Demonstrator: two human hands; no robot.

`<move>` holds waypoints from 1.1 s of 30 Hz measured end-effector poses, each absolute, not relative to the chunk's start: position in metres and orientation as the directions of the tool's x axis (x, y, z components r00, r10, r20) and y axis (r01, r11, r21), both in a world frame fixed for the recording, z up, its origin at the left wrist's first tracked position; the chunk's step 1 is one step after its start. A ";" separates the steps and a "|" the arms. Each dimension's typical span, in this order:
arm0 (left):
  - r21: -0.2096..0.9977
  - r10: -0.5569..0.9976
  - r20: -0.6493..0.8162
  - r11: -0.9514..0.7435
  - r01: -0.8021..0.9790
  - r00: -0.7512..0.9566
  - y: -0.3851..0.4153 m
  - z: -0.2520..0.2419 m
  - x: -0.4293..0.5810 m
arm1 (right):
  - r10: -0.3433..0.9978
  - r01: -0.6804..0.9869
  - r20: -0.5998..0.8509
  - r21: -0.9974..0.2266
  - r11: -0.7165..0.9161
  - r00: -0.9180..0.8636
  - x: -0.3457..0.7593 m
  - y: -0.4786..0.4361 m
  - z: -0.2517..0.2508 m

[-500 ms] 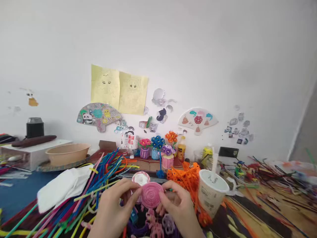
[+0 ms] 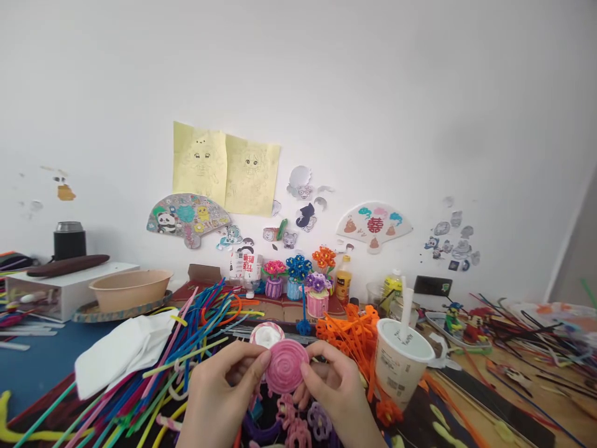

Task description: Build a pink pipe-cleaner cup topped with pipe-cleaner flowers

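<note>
A flat pink disc (image 2: 286, 367), coiled in a spiral from what looks like pipe cleaner, is held up facing me. My left hand (image 2: 224, 382) pinches its left edge between thumb and fingers. On the right edge my right hand (image 2: 333, 382) grips it the same way. Just behind the disc stands a round pink-and-white pot (image 2: 267, 335) with a white filling. Below the disc lie pink pipe-cleaner flowers (image 2: 295, 423) and a purple one (image 2: 319, 420), partly hidden by my hands.
Loose coloured pipe cleaners (image 2: 153, 373) and a white cloth-like bundle (image 2: 124, 351) lie left. Orange pipe-cleaner pieces (image 2: 349, 330) and a paper cup (image 2: 401, 361) with a straw stand close on the right. Small flower pots (image 2: 318, 303) and a yellow bottle (image 2: 342, 280) line the wall.
Both hands keep hold of the pink disc, which has turned slightly to face me more fully. The whole view has shifted a little.
</note>
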State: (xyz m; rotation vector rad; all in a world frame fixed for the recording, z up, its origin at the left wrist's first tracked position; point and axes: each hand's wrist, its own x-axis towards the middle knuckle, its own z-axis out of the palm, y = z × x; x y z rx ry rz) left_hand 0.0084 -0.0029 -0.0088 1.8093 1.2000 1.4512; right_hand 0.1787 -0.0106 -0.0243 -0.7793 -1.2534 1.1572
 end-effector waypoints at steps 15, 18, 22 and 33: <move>0.889 0.911 0.399 -0.413 0.199 0.108 -0.002 -0.014 0.008 | 0.925 -0.296 0.341 -0.912 0.283 -0.165 0.179 -0.010 -0.025; 0.859 0.893 0.436 -0.450 0.244 0.111 -0.003 -0.014 0.010 | 0.924 -0.305 0.328 -0.916 0.260 -0.197 0.181 -0.009 -0.024; 0.814 0.869 0.482 -0.492 0.309 0.111 -0.004 -0.012 0.012 | 0.928 -0.298 0.296 -0.928 0.223 -0.227 0.183 -0.009 -0.024; 0.734 0.833 0.533 -0.543 0.407 0.150 -0.008 -0.008 0.013 | 0.941 -0.040 0.338 -0.941 0.337 -0.030 0.191 -0.010 -0.019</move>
